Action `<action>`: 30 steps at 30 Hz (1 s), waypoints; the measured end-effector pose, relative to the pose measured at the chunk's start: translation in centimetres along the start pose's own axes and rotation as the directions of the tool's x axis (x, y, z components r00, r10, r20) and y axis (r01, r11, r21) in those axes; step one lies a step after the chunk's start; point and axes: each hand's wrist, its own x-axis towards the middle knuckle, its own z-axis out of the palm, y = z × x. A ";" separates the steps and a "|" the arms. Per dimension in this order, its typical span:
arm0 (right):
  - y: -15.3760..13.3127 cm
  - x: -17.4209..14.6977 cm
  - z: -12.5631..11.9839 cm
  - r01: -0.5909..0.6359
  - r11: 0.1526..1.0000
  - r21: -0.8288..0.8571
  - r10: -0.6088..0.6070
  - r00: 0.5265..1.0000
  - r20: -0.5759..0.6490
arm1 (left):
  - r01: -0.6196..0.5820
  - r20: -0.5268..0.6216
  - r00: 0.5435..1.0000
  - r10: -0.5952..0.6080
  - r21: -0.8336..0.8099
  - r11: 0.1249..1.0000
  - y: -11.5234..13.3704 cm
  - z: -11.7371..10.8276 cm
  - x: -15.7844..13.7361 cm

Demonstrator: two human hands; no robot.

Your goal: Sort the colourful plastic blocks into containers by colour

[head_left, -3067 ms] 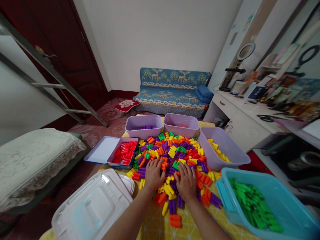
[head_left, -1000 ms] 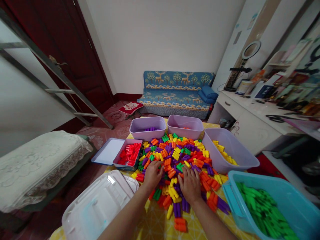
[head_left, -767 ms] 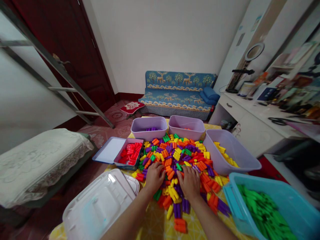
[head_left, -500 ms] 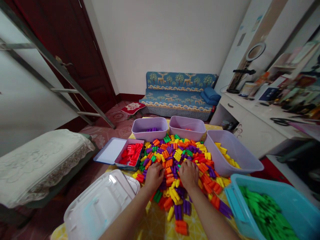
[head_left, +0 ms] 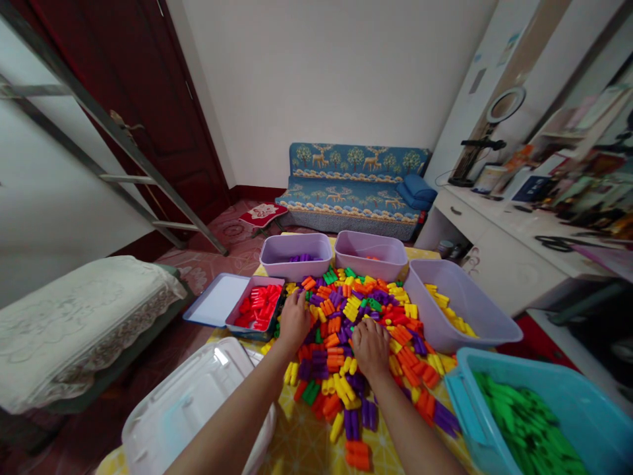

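Note:
Loose plastic building blocks point(head_left: 334, 324) in red, orange, yellow, green and purple lie heaped on the table. My left hand point(head_left: 295, 324) reaches over the heap's left side, near the box of red blocks point(head_left: 260, 305). Its fingers point forward and down, slightly apart, with no block visible in them. On the heap's middle right rests my right hand point(head_left: 372, 344), fingers bent down among the blocks. The fingertips are hidden, so what they hold cannot be made out.
Lilac bins stand behind and right of the heap: one with purple blocks point(head_left: 297, 265), one with a little orange point(head_left: 370, 266), one with yellow point(head_left: 475, 310). A turquoise tub point(head_left: 548, 369) of green blocks stands front right. A translucent lid point(head_left: 192, 402) lies front left.
My left hand has moved forward and left, away from the middle of the heap, uncovering purple and orange blocks. My right hand has shifted only slightly.

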 end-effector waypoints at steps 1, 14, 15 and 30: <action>0.0 0.0 0.0 0.001 1.000 -0.002 -0.001 1.000 -0.003 | 0.036 0.032 0.999 -0.037 0.050 0.998 -0.1 0.0 0.4; 0.0 0.1 -0.1 -0.006 1.000 0.025 0.005 1.000 0.025 | 0.036 0.226 0.971 -0.079 0.187 0.982 -1.0 -1.7 -0.1; 0.0 0.0 -0.1 -0.007 1.000 0.025 0.006 1.000 0.024 | 0.050 0.224 0.971 -0.084 0.156 0.987 -1.0 -1.8 0.1; 0.1 -0.1 0.3 0.007 1.000 0.017 -0.007 1.000 0.022 | 0.082 0.245 0.964 -0.102 0.090 0.993 -1.6 -2.0 -0.4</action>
